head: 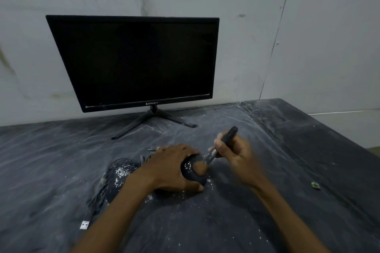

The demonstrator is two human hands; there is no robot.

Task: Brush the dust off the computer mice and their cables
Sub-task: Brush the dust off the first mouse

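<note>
The table [308, 170], covered in a dark dusty sheet, runs under both hands and well beyond them to the wall. The QWERTY monitor [133, 61] stands on its stand past the hands, screen dark.

Progress, as judged: work is under way, not near finished. The mouse under the left hand [174, 166] carries white specks on its exposed top, and more lie scattered on the sheet just beside it. A second mouse [121, 172], just outboard of the left wrist, is heavily flecked with white and appears untouched. Its tangled cables [98, 195] trail from there toward the person, ending in a USB plug [84, 225] lying beside the left forearm; no brushing of these is evident. Another plug [152, 148] lies just beyond the left fingers.

Hand pose: the left hand lies palm-down over the held mouse [193, 168], fingers curled over its far side and thumb along the near edge, pinning it to the table. The right hand [234, 156] grips a dark-handled brush [224, 144] pen-fashion, handle tilted up and away, bristle end down on the mouse top between the hands. The bristles are blurred.

A small unidentified object [315, 185] lies well outboard of the right forearm.
</note>
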